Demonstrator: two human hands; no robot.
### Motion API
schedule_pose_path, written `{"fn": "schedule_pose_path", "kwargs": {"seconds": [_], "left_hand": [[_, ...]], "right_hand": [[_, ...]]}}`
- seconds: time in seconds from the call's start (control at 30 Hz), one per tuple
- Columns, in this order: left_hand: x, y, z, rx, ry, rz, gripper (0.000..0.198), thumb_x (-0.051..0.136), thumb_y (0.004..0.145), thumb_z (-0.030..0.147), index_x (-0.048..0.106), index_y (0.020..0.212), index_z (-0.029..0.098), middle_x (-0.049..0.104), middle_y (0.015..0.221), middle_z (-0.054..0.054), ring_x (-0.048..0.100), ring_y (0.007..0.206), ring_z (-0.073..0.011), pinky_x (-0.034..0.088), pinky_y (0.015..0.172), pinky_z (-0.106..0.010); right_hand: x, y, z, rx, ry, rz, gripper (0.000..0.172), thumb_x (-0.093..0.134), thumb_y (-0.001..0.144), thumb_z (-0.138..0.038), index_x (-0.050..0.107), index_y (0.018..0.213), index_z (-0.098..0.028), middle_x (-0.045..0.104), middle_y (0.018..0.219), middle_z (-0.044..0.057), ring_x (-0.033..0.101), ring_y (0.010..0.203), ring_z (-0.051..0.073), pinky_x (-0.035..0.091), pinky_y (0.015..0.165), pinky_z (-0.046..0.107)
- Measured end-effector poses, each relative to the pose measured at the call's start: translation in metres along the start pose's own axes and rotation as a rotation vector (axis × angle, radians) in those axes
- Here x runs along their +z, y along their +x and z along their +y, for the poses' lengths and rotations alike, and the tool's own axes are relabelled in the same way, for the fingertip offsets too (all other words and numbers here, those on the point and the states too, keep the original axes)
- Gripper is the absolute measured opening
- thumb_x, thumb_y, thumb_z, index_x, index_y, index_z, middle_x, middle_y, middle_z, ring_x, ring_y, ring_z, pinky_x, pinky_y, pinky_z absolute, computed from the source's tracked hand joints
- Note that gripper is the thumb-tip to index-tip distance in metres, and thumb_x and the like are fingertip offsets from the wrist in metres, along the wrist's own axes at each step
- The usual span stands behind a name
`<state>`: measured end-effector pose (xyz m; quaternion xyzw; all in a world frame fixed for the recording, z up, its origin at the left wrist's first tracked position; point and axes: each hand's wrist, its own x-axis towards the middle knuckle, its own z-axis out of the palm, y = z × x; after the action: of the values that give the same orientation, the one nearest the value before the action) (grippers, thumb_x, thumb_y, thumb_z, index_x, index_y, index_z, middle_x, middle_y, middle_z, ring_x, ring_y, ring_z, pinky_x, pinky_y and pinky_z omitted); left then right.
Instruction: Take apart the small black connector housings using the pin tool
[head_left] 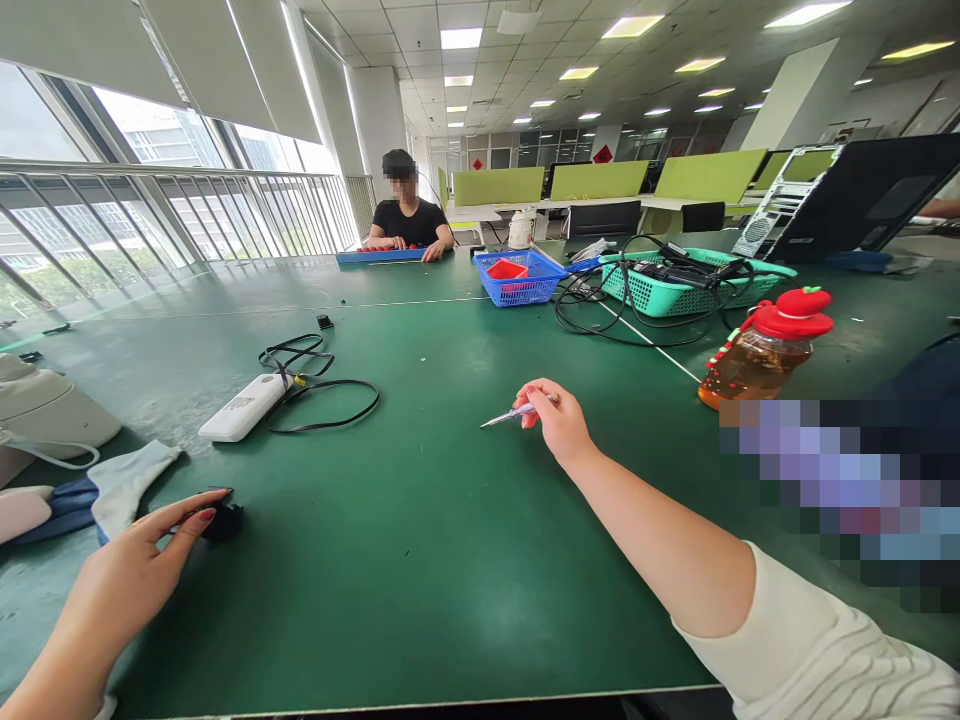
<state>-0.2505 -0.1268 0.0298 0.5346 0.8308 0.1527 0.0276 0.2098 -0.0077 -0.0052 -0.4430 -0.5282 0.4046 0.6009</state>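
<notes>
My left hand (154,560), at the lower left, has its thumb and fingers closed on a small black object (225,522) at the table surface. What kind of object it is, I cannot make out. Over the middle of the green table (420,560), my right hand (559,420) grips a slim screwdriver (516,412) with a pale translucent handle. Its thin metal tip points left, close above or at the tabletop; whether it touches is unclear. Part of the handle is hidden by my fingers. The two hands are far apart.
A white power bank (246,407) with a black cable (330,425) lies at left. Cloth (139,480) is beside my left hand. A blue basket (521,290), a teal basket (652,290) of cables and a red-capped bottle (761,365) stand farther right. A person (409,215) sits opposite.
</notes>
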Motion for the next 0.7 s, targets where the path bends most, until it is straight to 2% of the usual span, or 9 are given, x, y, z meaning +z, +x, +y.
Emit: {"fn": "schedule_pose_path", "kwargs": {"seconds": [0.1,0.17,0.33,0.5,0.53,0.6,0.67,0.7], "left_hand": [[-0.003,0.001,0.006,-0.071,-0.038,0.000,0.046,0.048,0.084,0.053,0.076,0.112,0.030,0.076,0.075,-0.002,0.063,0.056,-0.0193,0.045,0.052,-0.027],[-0.004,0.002,0.008,-0.091,-0.071,-0.002,0.044,0.051,0.083,0.052,0.076,0.111,0.030,0.079,0.087,-0.002,0.067,0.066,-0.0211,0.047,0.056,-0.027],[-0.004,0.000,0.005,-0.129,-0.066,-0.020,0.042,0.058,0.079,0.054,0.076,0.110,0.032,0.078,0.096,-0.002,0.069,0.080,-0.0236,0.049,0.064,-0.029],[0.003,0.001,-0.007,-0.032,0.086,0.002,0.051,0.056,0.078,0.065,0.076,0.113,0.032,0.077,0.100,-0.005,0.068,0.074,-0.0242,0.051,0.061,-0.032],[0.005,0.002,-0.010,0.023,0.115,0.019,0.051,0.054,0.080,0.065,0.076,0.112,0.032,0.076,0.104,-0.007,0.068,0.077,-0.0254,0.053,0.065,-0.034],[0.008,0.006,-0.018,0.163,0.134,0.068,0.051,0.045,0.086,0.060,0.077,0.112,0.029,0.073,0.116,-0.008,0.068,0.095,-0.0298,0.055,0.085,-0.043],[0.012,0.010,-0.027,0.259,0.101,0.115,0.059,0.030,0.092,0.055,0.073,0.120,0.024,0.067,0.130,-0.011,0.060,0.121,-0.0336,0.044,0.106,-0.052],[0.014,0.012,-0.032,0.272,0.070,0.119,0.065,0.024,0.094,0.053,0.068,0.128,0.020,0.062,0.137,-0.013,0.053,0.130,-0.0341,0.038,0.112,-0.054]], "right_hand": [[0.000,0.000,0.000,0.000,-0.002,-0.005,0.029,0.062,0.080,-0.049,0.063,0.074,-0.020,0.066,0.071,0.001,0.055,0.051,0.011,0.048,0.054,0.028],[0.000,0.000,0.001,-0.001,-0.004,-0.006,0.028,0.061,0.080,-0.048,0.064,0.074,-0.020,0.066,0.071,0.001,0.055,0.051,0.011,0.048,0.054,0.028],[0.000,0.000,0.002,-0.010,-0.003,-0.006,0.029,0.062,0.080,-0.048,0.064,0.074,-0.020,0.066,0.071,0.001,0.055,0.051,0.011,0.048,0.054,0.027],[0.000,0.001,0.004,-0.014,-0.006,-0.008,0.031,0.062,0.081,-0.050,0.064,0.074,-0.020,0.066,0.071,0.001,0.055,0.051,0.011,0.048,0.053,0.027],[0.000,0.001,0.004,-0.013,-0.005,-0.009,0.031,0.062,0.081,-0.050,0.064,0.074,-0.020,0.066,0.071,0.001,0.055,0.050,0.011,0.048,0.053,0.027],[0.000,0.001,0.004,-0.010,0.000,-0.012,0.030,0.062,0.081,-0.050,0.064,0.074,-0.020,0.066,0.071,0.000,0.055,0.051,0.011,0.048,0.053,0.027],[0.000,0.001,0.004,-0.009,0.001,-0.013,0.030,0.062,0.081,-0.049,0.064,0.075,-0.021,0.066,0.071,0.000,0.055,0.051,0.011,0.048,0.053,0.027],[0.000,0.001,0.004,-0.009,-0.001,-0.013,0.029,0.062,0.081,-0.049,0.064,0.075,-0.021,0.066,0.071,0.000,0.055,0.051,0.011,0.048,0.053,0.027]]}}
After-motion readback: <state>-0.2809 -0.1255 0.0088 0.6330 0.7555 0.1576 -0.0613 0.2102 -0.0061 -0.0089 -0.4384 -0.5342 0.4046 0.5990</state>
